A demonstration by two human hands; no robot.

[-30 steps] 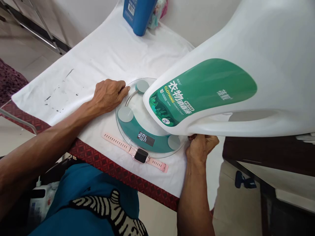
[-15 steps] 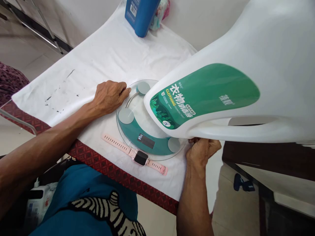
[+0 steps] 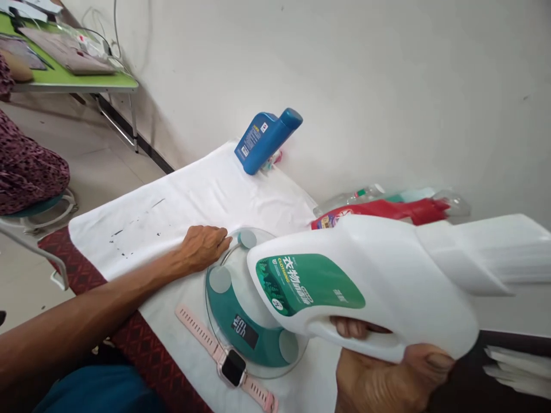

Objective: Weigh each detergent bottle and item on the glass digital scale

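A large white clothing disinfectant bottle (image 3: 357, 287) with a green label stands on a round glass scale (image 3: 258, 357), tall and close to me. My right hand (image 3: 387, 373) grips its handle, fingers through the opening and thumb against the side. My left hand (image 3: 202, 249) lies on the cloth with curled fingers, its thumb at the scale's left rim; I see nothing held in it. Lit digits show on the scale's dark display (image 3: 244, 331). A pink-strapped smartwatch (image 3: 232, 367) lies face up beside the scale's near edge.
A blue bottle (image 3: 267, 140) stands at the far end of the white cloth (image 3: 172, 201), by the wall. Red packaging (image 3: 387, 212) and clear plastic are behind the white bottle. At left, a person in patterned clothing (image 3: 30, 166) sits near a green table (image 3: 99, 80).
My view has tilted up, showing more wall and the bottle's top. My right hand has gone from the scale's near right edge to the bottle's handle. Digits on the display look different.
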